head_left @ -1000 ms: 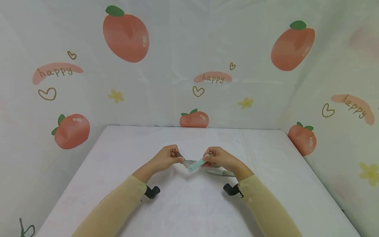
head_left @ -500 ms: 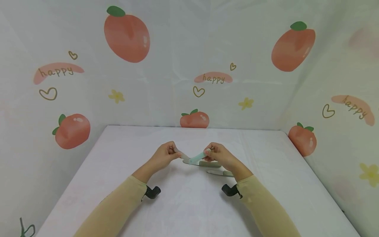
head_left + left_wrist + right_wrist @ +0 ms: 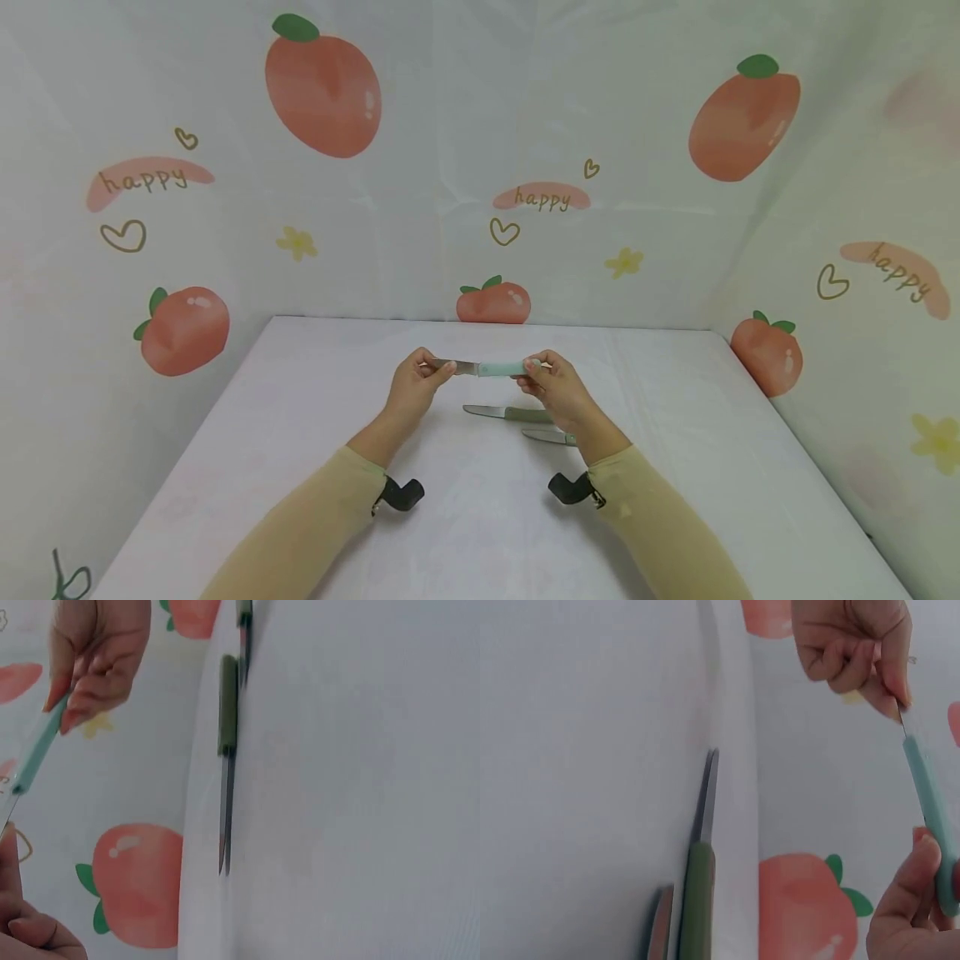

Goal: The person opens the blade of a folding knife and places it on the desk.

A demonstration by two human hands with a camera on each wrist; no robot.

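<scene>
A folding knife with a mint-green handle (image 3: 501, 368) is held level above the table, its blade in line with the handle. My left hand (image 3: 412, 385) pinches the blade between thumb and fingers. At the other end, my right hand (image 3: 561, 390) grips the handle. Below them on the table lies a longer knife with an olive-green handle (image 3: 525, 414), its blade to the left. Nearer me is a smaller knife (image 3: 547, 436), its handle mostly hidden by my right wrist. The right wrist view shows the mint handle (image 3: 930, 795) between both hands.
The white tabletop (image 3: 480, 517) spreads around the two lying knives. Behind it hangs a white backdrop (image 3: 420, 250) printed with peaches, hearts and flowers. Black wrist cameras (image 3: 403, 495) sit below both hands.
The knife has gone from a bent V to a straight line as its blade swung out. Both hands have risen and moved a little farther from me.
</scene>
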